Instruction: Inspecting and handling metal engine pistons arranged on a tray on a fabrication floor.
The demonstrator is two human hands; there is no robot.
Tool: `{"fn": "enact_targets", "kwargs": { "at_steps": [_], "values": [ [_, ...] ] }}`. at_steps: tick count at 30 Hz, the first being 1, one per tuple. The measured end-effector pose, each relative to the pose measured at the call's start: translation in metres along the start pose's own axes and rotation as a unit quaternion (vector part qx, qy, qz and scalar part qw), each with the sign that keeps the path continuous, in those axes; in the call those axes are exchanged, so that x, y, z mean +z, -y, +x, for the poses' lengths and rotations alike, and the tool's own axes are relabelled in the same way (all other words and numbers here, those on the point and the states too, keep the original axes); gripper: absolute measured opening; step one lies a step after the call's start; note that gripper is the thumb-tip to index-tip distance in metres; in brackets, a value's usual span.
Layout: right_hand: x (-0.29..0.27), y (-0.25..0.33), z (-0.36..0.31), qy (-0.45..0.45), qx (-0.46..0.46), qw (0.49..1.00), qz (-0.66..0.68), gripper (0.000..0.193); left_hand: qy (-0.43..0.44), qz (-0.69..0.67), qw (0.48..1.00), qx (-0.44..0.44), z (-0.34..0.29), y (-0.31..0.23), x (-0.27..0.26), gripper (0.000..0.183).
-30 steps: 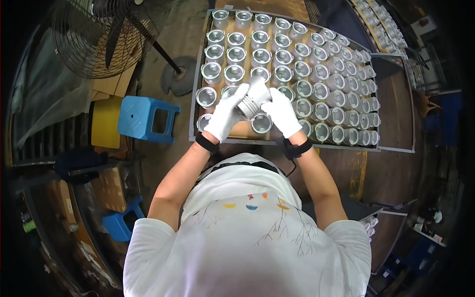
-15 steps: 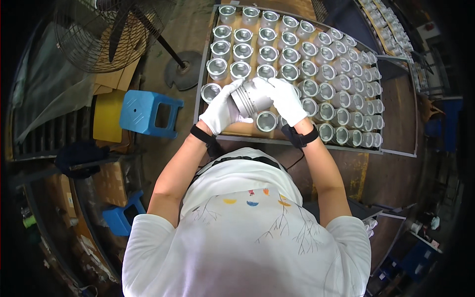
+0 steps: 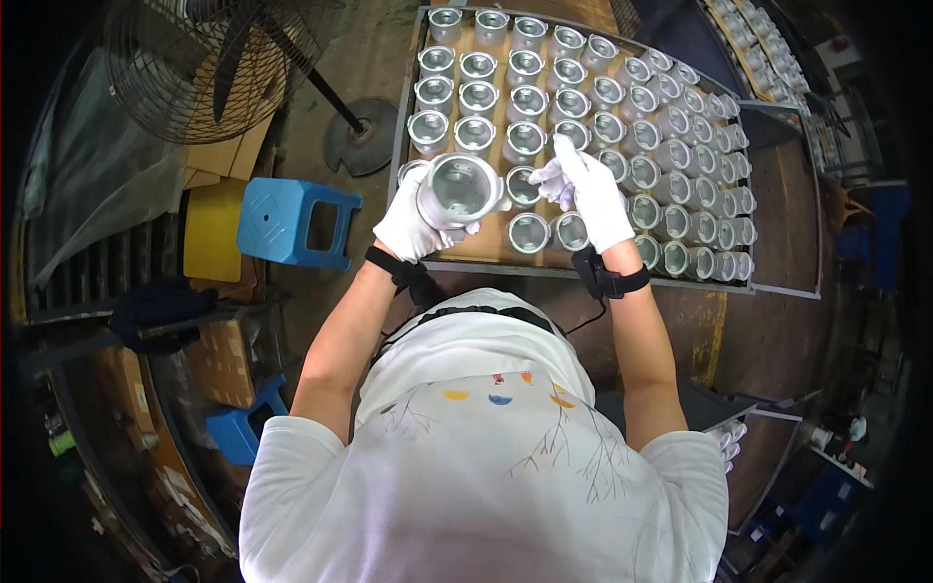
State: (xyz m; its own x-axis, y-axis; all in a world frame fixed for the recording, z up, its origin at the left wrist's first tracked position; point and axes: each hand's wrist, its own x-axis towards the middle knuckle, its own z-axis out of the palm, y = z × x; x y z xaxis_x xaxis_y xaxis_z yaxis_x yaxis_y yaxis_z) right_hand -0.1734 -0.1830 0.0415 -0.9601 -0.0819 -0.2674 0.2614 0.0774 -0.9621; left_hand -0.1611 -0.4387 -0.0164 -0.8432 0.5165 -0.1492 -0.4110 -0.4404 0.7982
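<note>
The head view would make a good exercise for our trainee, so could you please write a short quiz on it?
1. Which of the person's two hands holds the metal cylinder above the tray?
2. True or false: the hollow end of the held cylinder is turned away from the camera.
3. What colour is the stool just left of the tray?
a) red
b) blue
c) white

Key:
1. The left hand.
2. False; its hollow inside faces the camera.
3. b) blue.
</note>
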Motion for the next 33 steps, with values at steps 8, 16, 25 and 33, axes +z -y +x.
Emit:
{"fn": "enact_targets", "kwargs": {
  "at_steps": [8, 16, 25, 33],
  "values": [
    [0.026, 0.014, -0.018, 0.033, -0.195, 0.929, -0.313, 0.034, -0.077, -0.202, 0.958, -0.190, 0.003, 0.014, -0.016, 0.054],
    [0.071, -0.045, 0.002, 0.205, -0.444, 0.628, -0.606, 0.026, -0.012, -0.202, 0.900, -0.385, -0.007, 0.062, -0.035, 0.055],
    [0.056, -0.125, 0.030, 0.113, -0.023, 0.854, -0.507, 0.024, -0.063, -0.220, 0.923, -0.309, -0.042, 0.051, -0.083, 0.069],
    [0.088, -0.203, 0.049, 0.042, -0.026, 0.835, -0.548, 0.020, -0.081, -0.214, 0.946, -0.228, -0.080, 0.031, -0.089, 0.057]
  ]
}}
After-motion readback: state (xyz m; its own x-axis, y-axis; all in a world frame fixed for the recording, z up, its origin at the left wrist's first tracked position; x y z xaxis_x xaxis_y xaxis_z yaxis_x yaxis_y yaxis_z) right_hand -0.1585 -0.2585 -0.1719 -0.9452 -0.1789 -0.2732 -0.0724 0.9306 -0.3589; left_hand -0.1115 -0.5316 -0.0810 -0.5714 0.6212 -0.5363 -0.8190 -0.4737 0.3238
